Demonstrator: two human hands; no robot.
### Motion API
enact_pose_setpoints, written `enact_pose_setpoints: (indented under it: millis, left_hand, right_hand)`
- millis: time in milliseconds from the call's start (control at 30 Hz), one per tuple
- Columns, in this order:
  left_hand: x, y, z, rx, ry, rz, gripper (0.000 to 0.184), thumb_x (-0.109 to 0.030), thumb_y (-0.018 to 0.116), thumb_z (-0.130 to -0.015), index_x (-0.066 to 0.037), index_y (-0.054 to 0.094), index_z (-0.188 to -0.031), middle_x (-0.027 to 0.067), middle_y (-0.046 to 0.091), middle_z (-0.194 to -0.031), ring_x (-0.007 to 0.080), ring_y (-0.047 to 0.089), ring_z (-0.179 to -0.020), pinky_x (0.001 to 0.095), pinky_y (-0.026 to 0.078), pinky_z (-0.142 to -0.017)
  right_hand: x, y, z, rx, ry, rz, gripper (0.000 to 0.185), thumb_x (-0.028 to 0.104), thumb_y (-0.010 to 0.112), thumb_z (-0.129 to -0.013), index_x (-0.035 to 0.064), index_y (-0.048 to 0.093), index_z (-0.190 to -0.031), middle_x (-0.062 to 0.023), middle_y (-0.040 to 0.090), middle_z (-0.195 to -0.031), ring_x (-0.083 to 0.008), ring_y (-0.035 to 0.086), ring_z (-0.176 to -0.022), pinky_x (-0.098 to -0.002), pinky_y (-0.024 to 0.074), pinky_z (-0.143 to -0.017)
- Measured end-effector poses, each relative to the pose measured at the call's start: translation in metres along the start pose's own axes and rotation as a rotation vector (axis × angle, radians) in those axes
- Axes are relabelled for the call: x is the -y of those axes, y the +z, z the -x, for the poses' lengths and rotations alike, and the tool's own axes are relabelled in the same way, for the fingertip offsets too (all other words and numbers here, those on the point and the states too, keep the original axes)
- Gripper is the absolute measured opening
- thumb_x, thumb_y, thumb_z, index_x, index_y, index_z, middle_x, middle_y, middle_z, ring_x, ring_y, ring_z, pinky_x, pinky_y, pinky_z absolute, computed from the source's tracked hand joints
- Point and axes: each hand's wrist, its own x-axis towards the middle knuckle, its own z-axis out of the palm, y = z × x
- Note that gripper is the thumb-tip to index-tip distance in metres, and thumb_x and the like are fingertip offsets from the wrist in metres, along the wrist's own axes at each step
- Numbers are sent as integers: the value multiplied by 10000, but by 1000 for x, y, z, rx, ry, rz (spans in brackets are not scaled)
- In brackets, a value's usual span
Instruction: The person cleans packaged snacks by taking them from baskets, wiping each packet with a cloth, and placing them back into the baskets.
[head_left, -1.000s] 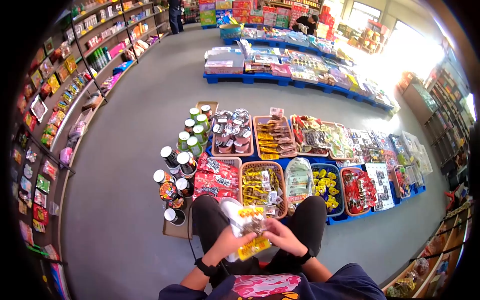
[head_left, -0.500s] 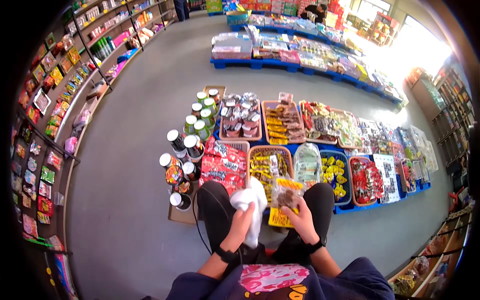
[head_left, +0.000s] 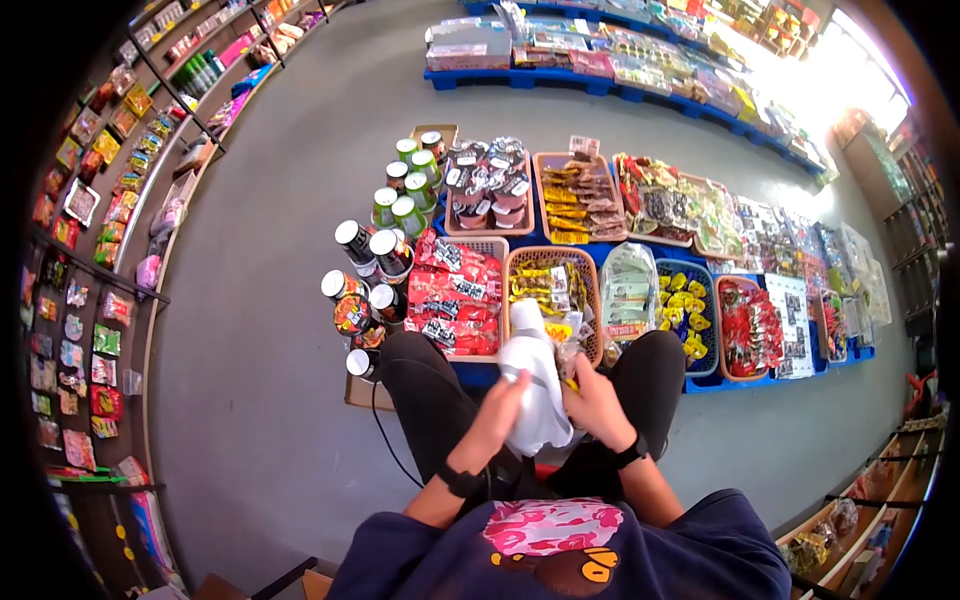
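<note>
Holding the partly hidden packet [head_left: 569, 357] in my right hand [head_left: 597, 404], near the frame's lower centre, I'd best press the white cloth [head_left: 533, 395], gripped in my left hand [head_left: 499, 411], lightly and flat.

open floor [head_left: 260, 300] left of the white-lidded tubs [head_left: 393, 258], but a white cloth [head_left: 537, 390] between the knees [head_left: 418, 372]

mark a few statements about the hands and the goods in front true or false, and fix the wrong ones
1. The left hand holds a white cloth. True.
2. Both wrists are bare. False: each has a black band.
3. The right hand holds a snack packet. True.
4. A red carpet covers the ground. False: the floor is plain grey.
5. The blue basket holds yellow packets. True.
</note>
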Motion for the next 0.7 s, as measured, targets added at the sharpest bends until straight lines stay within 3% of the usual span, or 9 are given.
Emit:
enact_pose_setpoints:
  millis: [67,133,200,267,333,400,500,667,700]
  left_hand:
    - [2,-20,-3,-67,5,64,391,-290,406,-945,-23,413,-1230,107,530,-1164,206,540,-1053,332,434,-887]
    - [13,-48,-19,-149,-53,-19,384,-319,449,-931,-7,482,-1152,76,567,-1072,150,559,-965,283,438,-827]
    - [6,-49,-40,-183,-49,0,389,-324,458,-927,-8,496,-1152,71,570,-1072,151,556,-972,277,427,-833]
    - [5,-54,-72,-6,38,-94,417,-297,449,-929,-12,417,-1231,77,555,-1121,169,548,-1016,311,434,-869]
    - [-8,-59,-114,98,-110,-158,410,-301,455,-924,-1,447,-1204,63,568,-1094,152,552,-990,290,425,-856]
    - [-18,-66,-154,72,-94,-434,396,-302,454,-923,11,486,-1165,67,577,-1073,144,551,-969,282,414,-847]
    - [-11,-83,-209,101,-79,-603,404,-312,463,-916,23,510,-1138,68,581,-1046,132,544,-938,273,410,-827]
    - [-35,-80,-238,-75,-181,-500,355,-280,489,-909,14,523,-1104,73,586,-1039,127,553,-938,270,423,-824]
    - [-42,-74,-237,-91,-144,-311,352,-278,485,-911,11,518,-1110,76,587,-1046,135,557,-950,273,425,-833]
  right_hand:
    - [-24,-3,-13,3,-31,-176,229,102,615,-799,44,403,-860,-102,491,-749,-169,517,-723,-289,412,-638]
    - [-34,-14,-30,13,8,-329,226,101,625,-808,56,407,-847,-26,500,-800,-75,464,-791,-243,396,-676]
    - [-42,-25,-54,-86,88,-544,180,102,610,-828,77,436,-870,18,513,-849,-62,461,-809,-219,392,-699]
    - [-47,-48,-85,-126,224,-645,158,136,600,-844,79,476,-922,10,536,-880,-60,471,-815,-204,392,-705]
    - [-77,-66,-132,-131,265,-594,191,177,585,-860,72,500,-995,3,560,-911,-59,507,-822,-204,406,-701]
    - [-101,-73,-181,-122,329,-695,229,196,575,-866,47,501,-1023,-19,577,-930,-90,555,-831,-231,469,-677]
    - [-148,-73,-247,-81,476,-750,230,174,567,-863,17,499,-1017,-67,580,-938,-173,595,-850,-317,560,-639]
    - [-222,-66,-316,15,699,-806,246,190,583,-856,61,526,-1057,-58,585,-1022,-192,627,-787,-259,536,-609]
    - [-234,-65,-324,-22,668,-780,277,199,583,-857,62,517,-1089,-49,583,-1021,-187,632,-779,-248,526,-586]
